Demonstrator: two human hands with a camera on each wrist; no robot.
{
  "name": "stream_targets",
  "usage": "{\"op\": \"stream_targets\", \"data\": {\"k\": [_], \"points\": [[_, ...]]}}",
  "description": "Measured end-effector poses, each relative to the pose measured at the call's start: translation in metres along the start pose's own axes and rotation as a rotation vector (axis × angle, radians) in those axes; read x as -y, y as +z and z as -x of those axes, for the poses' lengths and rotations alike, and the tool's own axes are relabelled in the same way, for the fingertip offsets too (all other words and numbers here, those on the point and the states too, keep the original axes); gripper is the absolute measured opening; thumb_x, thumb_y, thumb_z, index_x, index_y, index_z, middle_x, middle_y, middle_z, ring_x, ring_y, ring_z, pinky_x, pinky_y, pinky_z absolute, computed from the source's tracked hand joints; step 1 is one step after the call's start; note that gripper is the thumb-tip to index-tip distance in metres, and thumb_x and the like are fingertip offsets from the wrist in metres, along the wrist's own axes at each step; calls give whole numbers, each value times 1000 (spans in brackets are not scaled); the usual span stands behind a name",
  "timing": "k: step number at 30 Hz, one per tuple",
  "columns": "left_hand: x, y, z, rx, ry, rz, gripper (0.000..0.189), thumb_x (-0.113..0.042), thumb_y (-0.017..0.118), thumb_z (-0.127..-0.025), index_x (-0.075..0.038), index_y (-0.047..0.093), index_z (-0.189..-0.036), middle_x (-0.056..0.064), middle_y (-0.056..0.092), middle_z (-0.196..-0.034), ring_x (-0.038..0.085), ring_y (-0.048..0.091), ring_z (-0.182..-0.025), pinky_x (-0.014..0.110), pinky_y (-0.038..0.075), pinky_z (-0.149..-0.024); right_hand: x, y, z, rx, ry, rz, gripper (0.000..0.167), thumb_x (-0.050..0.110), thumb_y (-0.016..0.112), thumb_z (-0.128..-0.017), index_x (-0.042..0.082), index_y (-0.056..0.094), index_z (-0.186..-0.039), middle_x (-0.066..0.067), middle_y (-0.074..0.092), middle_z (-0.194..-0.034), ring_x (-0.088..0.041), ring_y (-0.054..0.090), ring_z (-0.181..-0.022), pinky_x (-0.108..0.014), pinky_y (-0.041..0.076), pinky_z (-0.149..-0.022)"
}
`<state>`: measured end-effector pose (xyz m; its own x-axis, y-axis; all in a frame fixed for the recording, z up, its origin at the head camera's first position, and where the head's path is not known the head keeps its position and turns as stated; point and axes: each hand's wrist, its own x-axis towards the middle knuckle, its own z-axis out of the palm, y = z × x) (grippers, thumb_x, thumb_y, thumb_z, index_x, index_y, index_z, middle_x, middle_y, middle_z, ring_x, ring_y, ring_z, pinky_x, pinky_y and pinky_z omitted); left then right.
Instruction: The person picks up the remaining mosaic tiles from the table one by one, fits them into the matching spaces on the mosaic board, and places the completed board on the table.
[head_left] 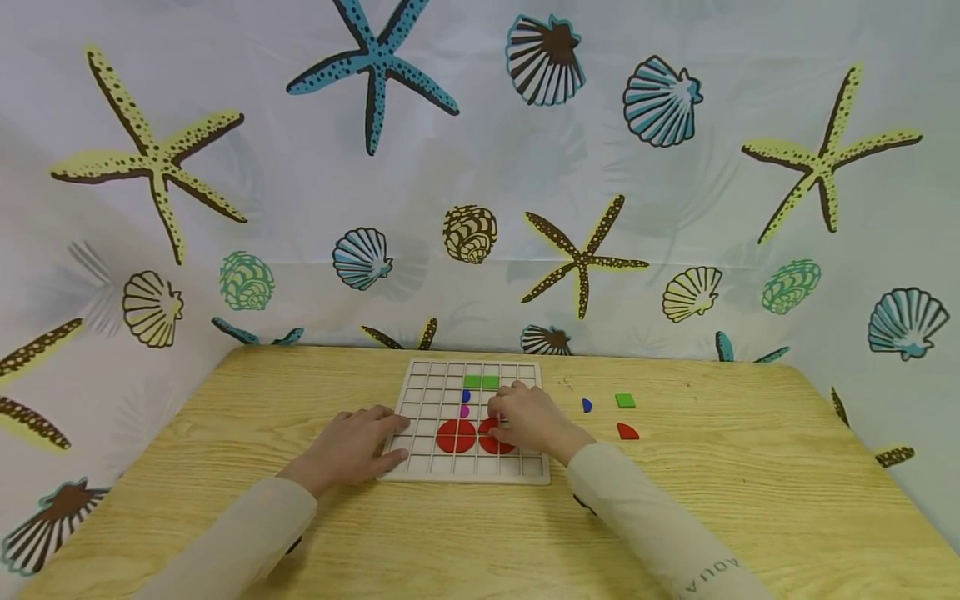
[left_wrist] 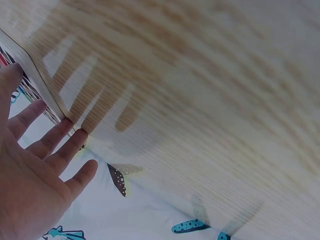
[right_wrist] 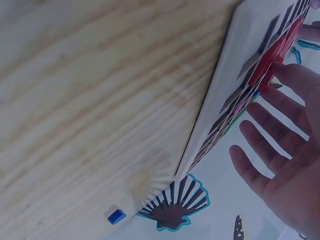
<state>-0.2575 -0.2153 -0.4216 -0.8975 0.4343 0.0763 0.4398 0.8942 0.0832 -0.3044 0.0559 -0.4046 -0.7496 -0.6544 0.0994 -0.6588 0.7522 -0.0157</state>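
A white grid board (head_left: 420, 467) lies on the table, carrying flat pieces: a full red circle (head_left: 450, 437), a second red shape (head_left: 498, 446) partly under the right hand, two green squares (head_left: 482, 382), a blue half-circle (head_left: 467, 396) and a magenta half-circle (head_left: 464, 411). My left hand (head_left: 367, 442) rests at the board's left edge, fingers spread and extended over the rim. Above the second red shape, my right hand (head_left: 528, 417) pinches a red quarter-circle piece (right_wrist: 270, 76) between thumb and forefinger, its other fingers extended in the right wrist view.
Right of the board, on the wooden table (head_left: 720, 483), lie a loose blue half-circle (head_left: 587, 405), a green square (head_left: 626, 401) and a red quarter-circle (head_left: 627, 432). A white cloth (head_left: 450, 175) printed with shells and starfish hangs behind and along both sides.
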Motion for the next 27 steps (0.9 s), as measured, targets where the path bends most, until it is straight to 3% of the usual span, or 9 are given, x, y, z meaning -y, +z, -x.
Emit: {"op": "stream_targets", "data": {"k": [11, 27], "points": [[-1, -2, -1, 21, -7, 6, 48, -44, 57, -87, -16, 55, -126, 11, 54, -126, 32, 53, -113, 55, 40, -90, 0, 1, 0, 15, 6, -2, 20, 33, 64, -85, 17, 68, -96, 2, 63, -99, -17, 51, -88, -29, 46, -69], [0, 0, 0, 0, -4, -6, 48, -44, 58, -86, -16, 56, -125, 10, 55, -125, 31, 55, -111, 53, 41, -89, -2, 1, 0, 10, 2, -31, 16, 27, 63, -86, 19, 68, -99, 1, 63, -104, -18, 52, -92, -33, 48, -72]]}}
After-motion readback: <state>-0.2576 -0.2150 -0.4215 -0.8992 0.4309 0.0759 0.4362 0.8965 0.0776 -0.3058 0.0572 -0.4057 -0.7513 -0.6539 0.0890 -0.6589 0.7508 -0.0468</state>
